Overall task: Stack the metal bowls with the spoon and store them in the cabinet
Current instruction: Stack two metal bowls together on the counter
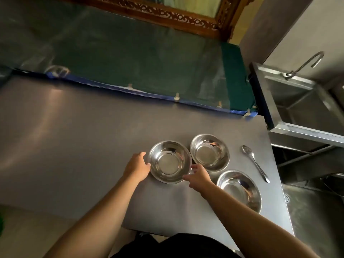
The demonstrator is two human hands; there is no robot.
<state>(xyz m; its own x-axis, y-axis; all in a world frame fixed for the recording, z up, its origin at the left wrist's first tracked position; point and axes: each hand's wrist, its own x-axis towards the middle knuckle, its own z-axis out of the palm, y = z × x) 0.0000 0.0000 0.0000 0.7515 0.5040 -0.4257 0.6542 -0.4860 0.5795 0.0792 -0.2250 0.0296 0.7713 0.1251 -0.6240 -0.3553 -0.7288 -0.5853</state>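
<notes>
Steel gleams between the person's two bare hands at the centre of the frame. The left hand (pixel 138 165) presses its fingertips against the left rim of a round, shiny metal bowl (pixel 170 162), and the right hand (pixel 197 176) curls its fingers against the lower right rim of the same bowl, so that the bowl is gripped from both sides. Whether it is lifted or resting on the surface cannot be told. Both forearms are bare and run in from the bottom of the frame.

Just to the upper right of the held bowl sits a second round metal bowl (pixel 209 152), its rim almost touching the first. A third, wider metal bowl (pixel 239 190) lies to the lower right, just beside the right wrist and close to the desk's right edge. All three stand upright and hold nothing. To the right of the second bowl a long metal spoon (pixel 255 162) lies flat, apart from the bowls, its bowl end toward the top of the frame and its handle slanting to the lower right.

All these things rest on a plain grey metal desk (pixel 83 142) that fills the middle of the frame. Beyond its far edge is a dark green panel (pixel 130 58) edged in blue, and above it a carved wooden frame (pixel 167 13). At the upper right stands a stainless steel sink (pixel 301 107) with a curved tap (pixel 305 65).
</notes>
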